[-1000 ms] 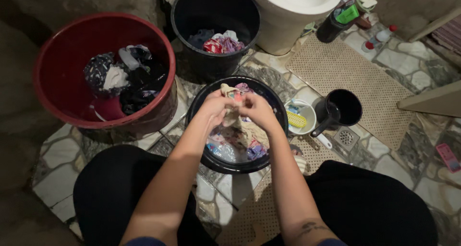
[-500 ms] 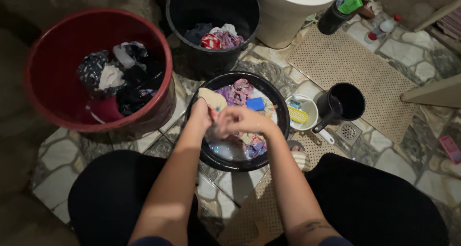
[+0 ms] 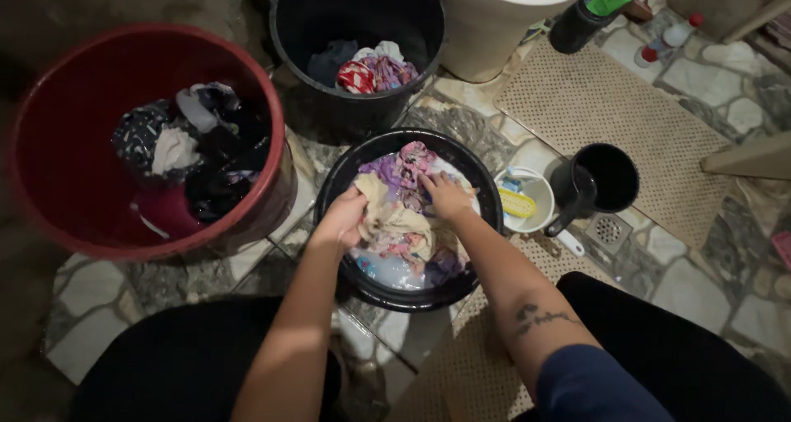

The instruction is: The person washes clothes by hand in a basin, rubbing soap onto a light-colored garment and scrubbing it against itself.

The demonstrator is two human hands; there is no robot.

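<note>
**Both hands in a black basin of wet laundry**

A round black plastic basin (image 3: 409, 286) sits on the stone-patterned floor (image 3: 91, 282), just in front of the person's knees. It holds soapy water and a crumpled heap of soft, wet cloth: a beige garment (image 3: 394, 220) in the middle, purple and pink floral pieces (image 3: 404, 162) toward the far rim.

The left hand (image 3: 340, 218) is clenched on the near-left fold of the beige garment, by the basin's left rim. The right hand (image 3: 446, 195) presses down on the cloth heap with fingers spread; whether it grips anything cannot be told.

Left of the basin, almost touching it, stands a large red bucket (image 3: 66, 183) with smooth walls, holding dark and white clothes. Beyond the basin is a black bucket (image 3: 358, 109) with a small bunch of coloured clothes. At the basin's right rim sits a small white bowl (image 3: 535, 195) holding a yellow scrubbing brush (image 3: 517, 203), then a black dipper (image 3: 606, 179) with a handle, next to a metal floor drain (image 3: 608, 231). A beige perforated mat (image 3: 593, 109) covers the floor toward the far right, the only open stretch.
</note>
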